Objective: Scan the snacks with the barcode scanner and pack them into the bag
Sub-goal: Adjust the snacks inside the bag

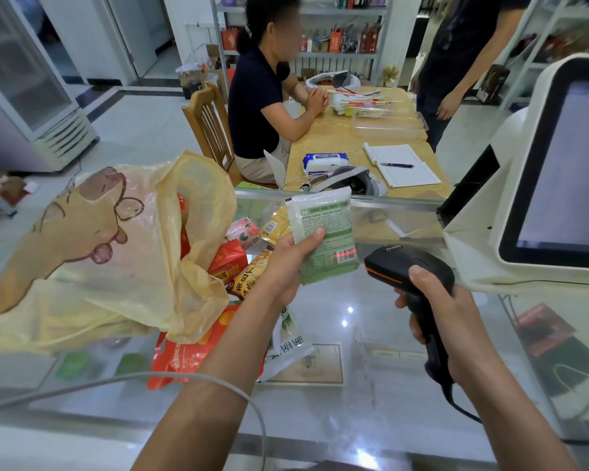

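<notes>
My left hand (286,263) grips a pale green snack packet (323,232) above the glass counter, its back side facing me. A red scan line lies across the barcode near the packet's lower right corner. My right hand (442,317) holds the black barcode scanner (408,270) by its handle, its head aimed at that barcode from the right. A yellow plastic bag (109,253) with a cartoon print stands open at the left. Several snack packets (242,263), red, orange and yellow, lie between the bag and my left arm.
A white checkout terminal (551,171) with a screen stands at the right edge of the glass counter (354,385). A grey cable (184,379) crosses my left forearm. Beyond the counter a person sits at a wooden table (357,137); another stands beside it.
</notes>
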